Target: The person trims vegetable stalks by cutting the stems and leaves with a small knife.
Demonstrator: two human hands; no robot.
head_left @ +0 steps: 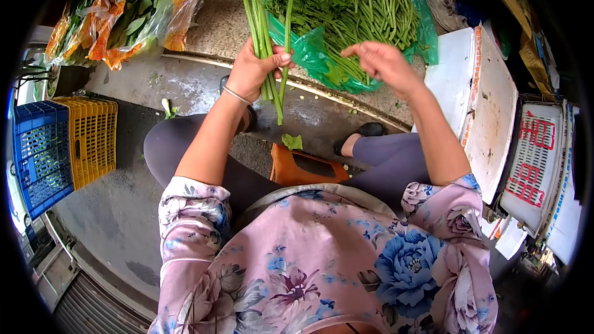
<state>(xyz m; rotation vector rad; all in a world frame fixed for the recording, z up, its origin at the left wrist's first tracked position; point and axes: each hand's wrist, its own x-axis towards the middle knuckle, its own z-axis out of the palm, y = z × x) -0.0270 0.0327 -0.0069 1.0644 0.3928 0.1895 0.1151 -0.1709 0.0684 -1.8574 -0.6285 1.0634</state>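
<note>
My left hand point(252, 73) is closed around a small bunch of celery stalks point(255, 12), its thumb pressed across them. The leafy tops rise beyond the hand and the cut ends hang below it. One stalk point(286, 31) stands a little apart from the others at the thumb. To the right, my right hand point(385, 67) hovers before the near edge of a heap of thin green stems with feathery leaves point(352, 6). Its index finger points left, the other fingers are loosely curled, and nothing shows in it. A green plastic bag point(312, 55) lies under and around the heap.
Leafy greens in orange-printed clear bags point(142, 15) lie at the upper left. Blue point(43, 148) and yellow crates point(93, 139) stand at the left. A white foam box point(455, 80) is close by my right arm. Between my legs is an orange stool point(291, 164).
</note>
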